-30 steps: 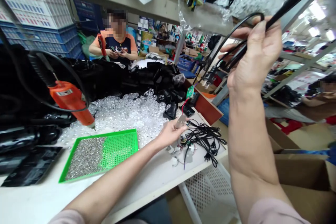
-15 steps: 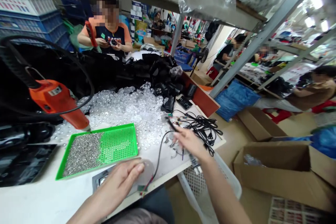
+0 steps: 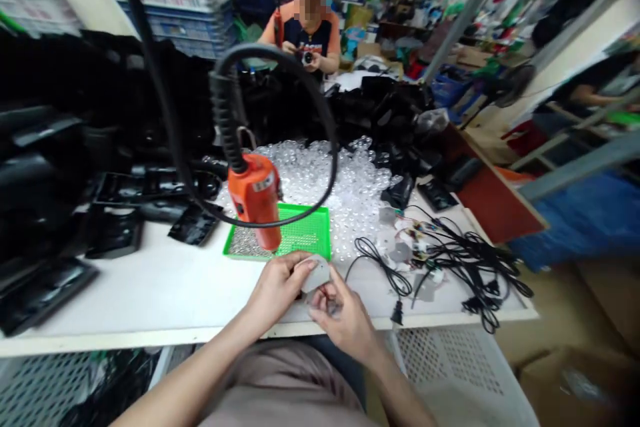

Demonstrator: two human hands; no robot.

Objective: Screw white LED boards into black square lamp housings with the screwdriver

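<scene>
- The left hand (image 3: 277,290) is closed on a small translucent plastic piece (image 3: 316,273), just above the table edge.
- The right hand (image 3: 345,323) is curled under this piece, beside a thin red wire (image 3: 325,293); I cannot tell if it grips.
- Ahead of the grip stands an orange tool (image 3: 255,197) over a green perforated tray (image 3: 305,237); to the right lie black cables (image 3: 475,260).
- For good work, both hands should stay close and steady, so the thin wire is not pulled.

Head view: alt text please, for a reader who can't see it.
The left hand and right hand hold a small translucent plastic piece above a white workbench. An orange electric screwdriver hangs over a green perforated tray, near clear plastic domes and tangled black cables; a co-worker is beyond.
</scene>
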